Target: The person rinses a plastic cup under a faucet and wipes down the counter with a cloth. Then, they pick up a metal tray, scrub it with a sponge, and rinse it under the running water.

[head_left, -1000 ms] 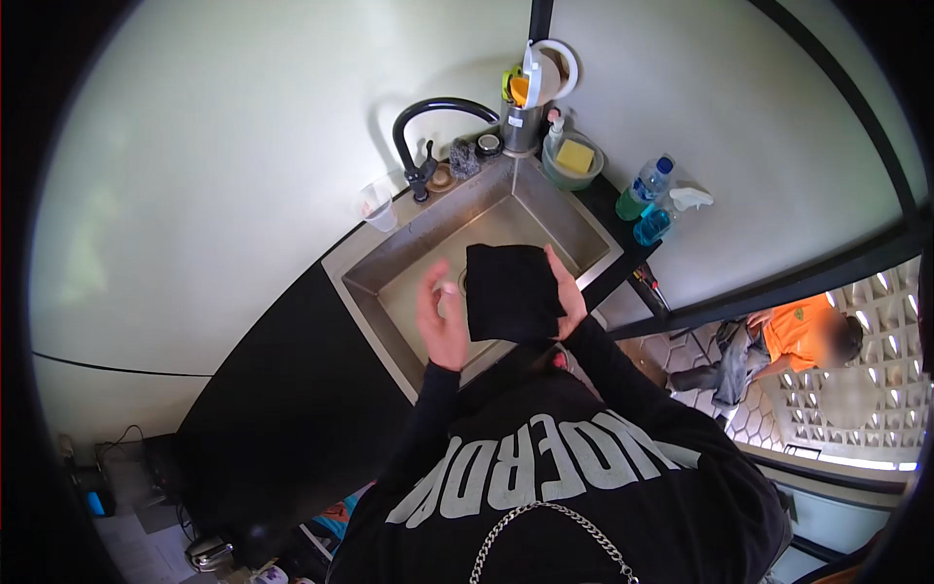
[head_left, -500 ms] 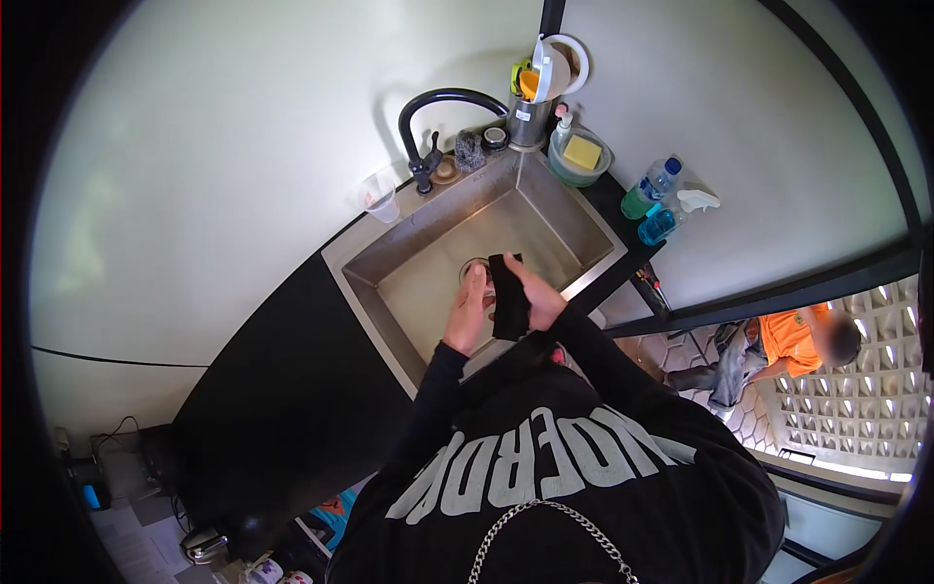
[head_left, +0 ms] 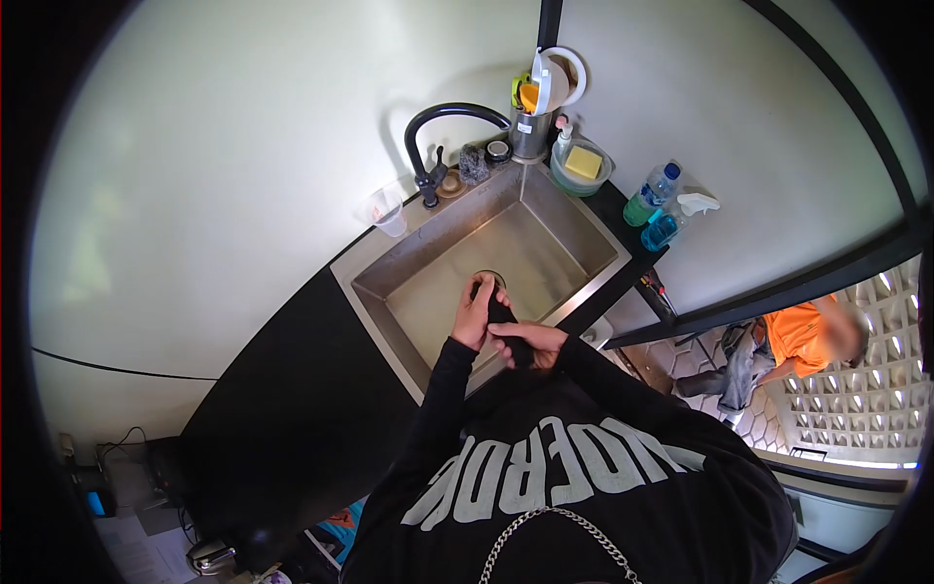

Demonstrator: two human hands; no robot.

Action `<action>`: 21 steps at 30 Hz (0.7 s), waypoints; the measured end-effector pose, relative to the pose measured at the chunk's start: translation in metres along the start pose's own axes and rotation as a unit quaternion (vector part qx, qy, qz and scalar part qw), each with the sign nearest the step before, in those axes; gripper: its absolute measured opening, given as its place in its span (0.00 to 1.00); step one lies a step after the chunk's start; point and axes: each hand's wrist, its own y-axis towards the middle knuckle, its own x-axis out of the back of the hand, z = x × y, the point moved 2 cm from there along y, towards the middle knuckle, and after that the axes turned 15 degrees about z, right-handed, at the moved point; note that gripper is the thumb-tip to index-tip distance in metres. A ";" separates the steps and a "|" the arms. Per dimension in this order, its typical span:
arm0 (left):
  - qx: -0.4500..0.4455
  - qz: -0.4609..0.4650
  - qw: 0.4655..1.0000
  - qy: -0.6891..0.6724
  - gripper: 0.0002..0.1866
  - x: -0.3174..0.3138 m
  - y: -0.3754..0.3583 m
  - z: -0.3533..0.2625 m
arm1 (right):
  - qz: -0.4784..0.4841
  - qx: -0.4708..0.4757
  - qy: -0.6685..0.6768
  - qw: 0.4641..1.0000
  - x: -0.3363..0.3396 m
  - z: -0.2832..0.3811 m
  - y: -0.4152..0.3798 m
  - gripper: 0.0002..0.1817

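Over the sink (head_left: 559,229), tighter cloth (head_left: 500,313)

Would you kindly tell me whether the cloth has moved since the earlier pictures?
Yes; against the sink, the cloth has come closer to the wearer, toward the near rim.

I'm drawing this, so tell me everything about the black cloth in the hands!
The black cloth looks plain, matte and squeezed into a narrow, lumpy bundle. It slants above the near side of the rectangular steel sink. The left hand wraps its far end, the right hand its near end. I can't tell if it's wet.
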 end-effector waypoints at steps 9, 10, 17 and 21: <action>-0.023 -0.074 0.964 0.253 0.29 0.032 0.007 -0.014 | -0.169 0.082 -0.436 0.880 0.018 0.037 0.019 0.29; -0.041 -0.049 0.947 0.315 0.35 0.018 -0.001 -0.032 | -0.139 0.075 -0.384 0.910 0.020 0.040 0.018 0.28; -0.028 0.192 0.547 0.814 0.44 0.002 -0.010 -0.066 | 0.162 -0.116 -0.004 0.980 -0.004 0.077 -0.001 0.14; 0.076 0.162 0.416 0.892 0.20 0.039 0.038 -0.053 | 0.046 -0.158 -0.318 0.934 0.056 0.079 0.051 0.15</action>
